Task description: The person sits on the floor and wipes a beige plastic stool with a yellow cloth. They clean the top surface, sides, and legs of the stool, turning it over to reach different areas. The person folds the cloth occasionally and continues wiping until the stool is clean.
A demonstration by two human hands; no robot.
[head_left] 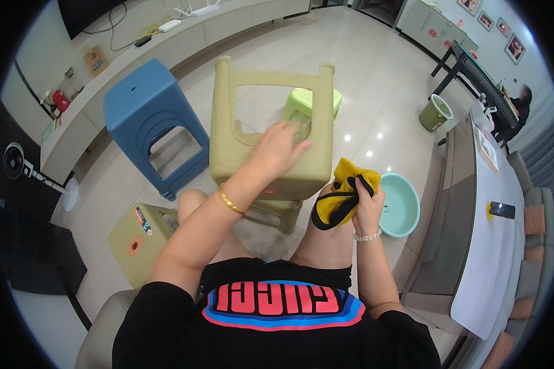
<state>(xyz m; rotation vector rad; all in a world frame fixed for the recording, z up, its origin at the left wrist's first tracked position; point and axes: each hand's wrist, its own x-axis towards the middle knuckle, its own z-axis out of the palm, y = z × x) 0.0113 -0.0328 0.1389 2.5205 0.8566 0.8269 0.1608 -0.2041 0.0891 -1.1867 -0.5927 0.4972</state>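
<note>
An olive-yellow plastic stool (271, 80) lies tipped before my knees, its legs pointing away from me. It appears propped on a similar stool (288, 217), which it mostly hides. My left hand (277, 150) reaches over the tipped stool by its opening, thumb spread and fingertips blurred; I see nothing held in it. Whether the fingers touch the plastic is unclear. My right hand (369, 203) grips a bunched yellow cloth with black edging (346, 191) above my right thigh. Just right of this hand, a turquoise basin (408, 203) sits on the floor.
A blue stool (141, 97) and another olive-yellow stool (129, 244) are to my left. Beyond the tipped stool stands a small green stool (325, 99). A long table (484, 258) bearing a phone (502, 210) runs along the right, with a green bin (431, 115) farther off. Someone sits far right.
</note>
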